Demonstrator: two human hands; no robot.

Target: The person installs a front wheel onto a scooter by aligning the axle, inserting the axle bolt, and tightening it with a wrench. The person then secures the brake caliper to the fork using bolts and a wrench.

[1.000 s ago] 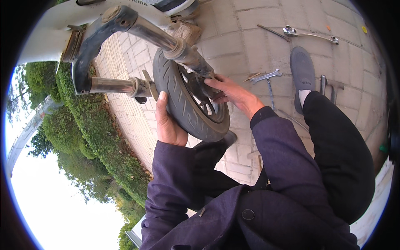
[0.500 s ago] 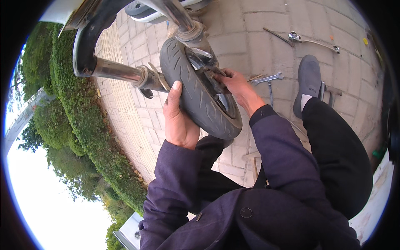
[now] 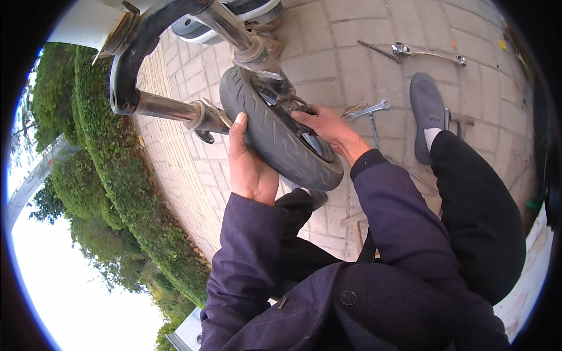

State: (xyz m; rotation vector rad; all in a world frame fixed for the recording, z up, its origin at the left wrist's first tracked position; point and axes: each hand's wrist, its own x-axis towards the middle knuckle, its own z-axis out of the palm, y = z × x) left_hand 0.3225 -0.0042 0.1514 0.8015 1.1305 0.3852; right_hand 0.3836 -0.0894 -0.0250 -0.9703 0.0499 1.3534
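Black rubber-tyred wheel slants lengthwise out of the silver metal fork, and I see the left hand clasping it near the fork's left leg, the right hand, grip hidden, near its right.

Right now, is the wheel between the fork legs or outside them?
Between them: the wheel has the left fork leg on one side, the right leg on the other. Whether fastened, cannot tell.

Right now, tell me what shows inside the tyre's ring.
Inside the tyre, a greyish spoke-like part shows beside the right hand, with dark wheel parts farther up. That hand and the fork leg cover the middle, so the hub cannot be made out.
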